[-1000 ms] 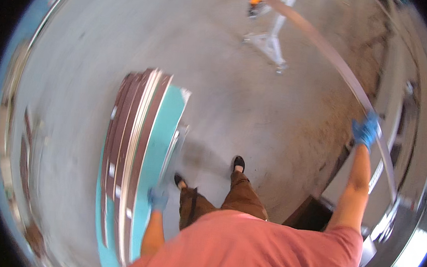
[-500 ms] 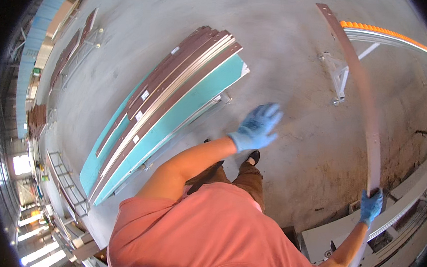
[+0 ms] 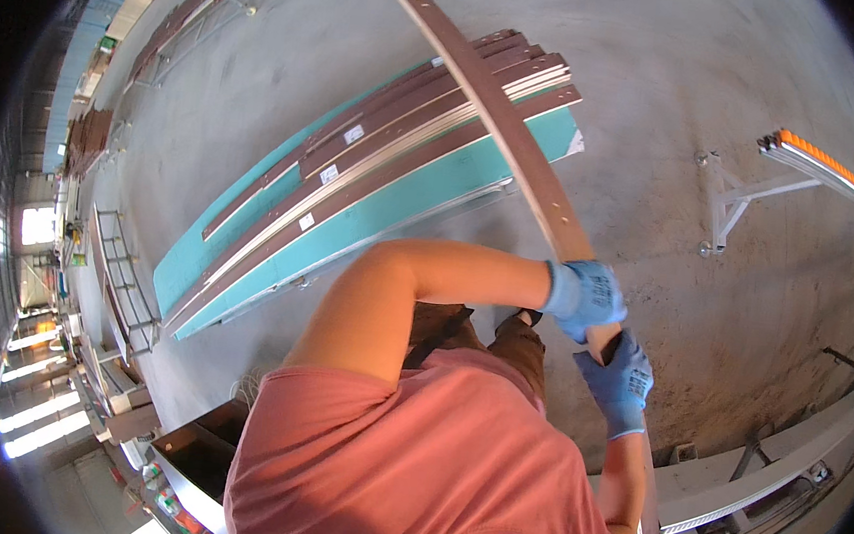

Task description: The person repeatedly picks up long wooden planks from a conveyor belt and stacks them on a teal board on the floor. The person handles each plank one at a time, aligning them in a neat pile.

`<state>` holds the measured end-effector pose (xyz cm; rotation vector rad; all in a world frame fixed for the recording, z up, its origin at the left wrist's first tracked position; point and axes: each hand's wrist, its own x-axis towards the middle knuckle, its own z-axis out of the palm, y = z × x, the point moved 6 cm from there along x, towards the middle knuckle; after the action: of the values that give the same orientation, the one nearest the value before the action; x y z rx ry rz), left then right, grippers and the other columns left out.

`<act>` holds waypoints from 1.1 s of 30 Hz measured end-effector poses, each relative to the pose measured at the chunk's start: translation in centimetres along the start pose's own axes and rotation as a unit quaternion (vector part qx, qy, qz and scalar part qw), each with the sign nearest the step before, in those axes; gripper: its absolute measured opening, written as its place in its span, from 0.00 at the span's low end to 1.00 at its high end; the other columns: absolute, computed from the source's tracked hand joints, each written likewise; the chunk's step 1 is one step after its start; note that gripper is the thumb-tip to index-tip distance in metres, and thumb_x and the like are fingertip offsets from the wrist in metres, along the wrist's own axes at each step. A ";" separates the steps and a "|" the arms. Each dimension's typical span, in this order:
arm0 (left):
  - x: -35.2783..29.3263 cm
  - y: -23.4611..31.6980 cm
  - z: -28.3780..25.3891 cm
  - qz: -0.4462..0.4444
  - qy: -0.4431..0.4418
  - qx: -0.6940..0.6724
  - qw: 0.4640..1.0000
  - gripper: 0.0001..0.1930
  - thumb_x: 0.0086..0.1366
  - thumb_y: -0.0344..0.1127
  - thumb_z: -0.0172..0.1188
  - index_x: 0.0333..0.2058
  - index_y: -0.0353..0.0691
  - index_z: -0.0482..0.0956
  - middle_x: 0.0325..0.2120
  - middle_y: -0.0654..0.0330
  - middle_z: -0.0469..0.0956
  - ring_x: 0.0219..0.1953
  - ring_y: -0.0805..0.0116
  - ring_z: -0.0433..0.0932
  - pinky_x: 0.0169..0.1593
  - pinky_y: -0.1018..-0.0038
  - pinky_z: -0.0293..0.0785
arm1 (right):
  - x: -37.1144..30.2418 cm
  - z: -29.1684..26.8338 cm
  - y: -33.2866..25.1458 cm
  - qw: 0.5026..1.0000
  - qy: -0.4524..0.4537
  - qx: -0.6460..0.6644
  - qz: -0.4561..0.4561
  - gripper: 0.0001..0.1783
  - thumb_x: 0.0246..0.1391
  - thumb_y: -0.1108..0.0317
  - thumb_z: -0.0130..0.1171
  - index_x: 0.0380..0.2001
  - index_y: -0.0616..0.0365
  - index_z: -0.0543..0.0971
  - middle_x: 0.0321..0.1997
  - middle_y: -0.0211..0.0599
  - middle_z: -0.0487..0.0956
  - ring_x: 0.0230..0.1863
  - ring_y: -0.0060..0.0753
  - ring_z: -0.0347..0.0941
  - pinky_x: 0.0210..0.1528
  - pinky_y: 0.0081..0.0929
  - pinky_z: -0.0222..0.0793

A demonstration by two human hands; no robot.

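A long brown board [image 3: 517, 139] with small holes near its end slants across the view. Both of my blue-gloved hands are closed round it. My left hand [image 3: 586, 298] grips it just ahead of my right hand [image 3: 623, 381], and the two are close together. Its far end stretches up and to the left, above a stack of brown strips [image 3: 377, 143]; its near end runs down past my right forearm. Those strips lie lengthwise on a teal-topped cart [image 3: 433, 192], some with white labels.
An orange-topped roller conveyor [image 3: 841, 174] on a white wheeled frame [image 3: 728, 200] stands at the far right. A long grey machine bed [image 3: 750, 493] lies at the lower right. At the lower left is a dark open box [image 3: 208, 436]; a metal rack [image 3: 130, 284] stands farther left.
My left hand, open and free before, has come over to grip the board beside my right hand. The board's far end has swung left over the cart.
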<state>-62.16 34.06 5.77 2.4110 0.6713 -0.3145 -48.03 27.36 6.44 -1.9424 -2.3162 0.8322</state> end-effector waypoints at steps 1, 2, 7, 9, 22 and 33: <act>-3.1 -1.3 0.2 0.008 0.060 0.015 0.998 0.31 0.51 0.54 0.78 0.48 0.42 0.81 0.41 0.51 0.84 0.52 0.49 0.82 0.56 0.55 0.76 | 0.5 0.8 -2.0 0.999 -0.009 -0.004 -0.034 0.44 0.43 0.44 0.82 0.57 0.57 0.76 0.51 0.57 0.85 0.51 0.62 0.84 0.51 0.53 0.79; -6.5 -3.1 0.9 0.004 0.111 0.019 0.994 0.31 0.52 0.55 0.78 0.49 0.42 0.80 0.40 0.51 0.84 0.50 0.49 0.82 0.56 0.54 0.76 | 0.9 1.4 -3.6 0.999 -0.039 -0.011 -0.031 0.49 0.42 0.44 0.82 0.62 0.59 0.72 0.55 0.57 0.83 0.54 0.62 0.82 0.53 0.54 0.78; -23.3 -13.5 4.8 -0.117 0.183 -0.009 0.976 0.33 0.54 0.56 0.78 0.50 0.41 0.78 0.40 0.52 0.82 0.47 0.49 0.81 0.56 0.53 0.74 | 3.3 5.3 -9.2 0.988 -0.108 -0.077 -0.083 0.59 0.41 0.46 0.83 0.73 0.59 0.65 0.61 0.54 0.79 0.58 0.61 0.79 0.58 0.55 0.76; -29.6 -17.9 6.5 -0.157 0.198 -0.040 0.967 0.34 0.54 0.58 0.78 0.51 0.41 0.77 0.41 0.51 0.82 0.46 0.49 0.80 0.56 0.52 0.73 | 5.0 6.0 -12.8 0.975 -0.083 -0.165 -0.122 0.58 0.41 0.47 0.83 0.71 0.58 0.67 0.59 0.52 0.80 0.57 0.59 0.79 0.59 0.54 0.75; -60.2 -40.1 21.4 -0.507 0.261 -0.062 0.820 0.56 0.57 0.82 0.61 0.69 0.40 0.68 0.46 0.49 0.81 0.50 0.45 0.81 0.54 0.47 0.73 | 36.3 21.8 -48.7 0.873 -0.092 -0.259 -0.403 0.49 0.49 0.39 0.76 0.68 0.52 0.72 0.59 0.46 0.82 0.62 0.53 0.76 0.71 0.52 0.65; -67.9 -55.3 30.1 -0.572 0.338 0.040 0.746 0.49 0.62 0.74 0.65 0.67 0.39 0.70 0.59 0.41 0.77 0.59 0.38 0.77 0.60 0.44 0.74 | 51.1 36.4 -63.1 0.851 -0.090 -0.244 -0.456 0.42 0.50 0.43 0.76 0.65 0.48 0.76 0.63 0.44 0.79 0.67 0.50 0.74 0.75 0.48 0.62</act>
<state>-150.80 27.02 -20.07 1.8005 2.4795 0.1079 -129.66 54.28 -16.43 -0.5613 -3.2651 0.3337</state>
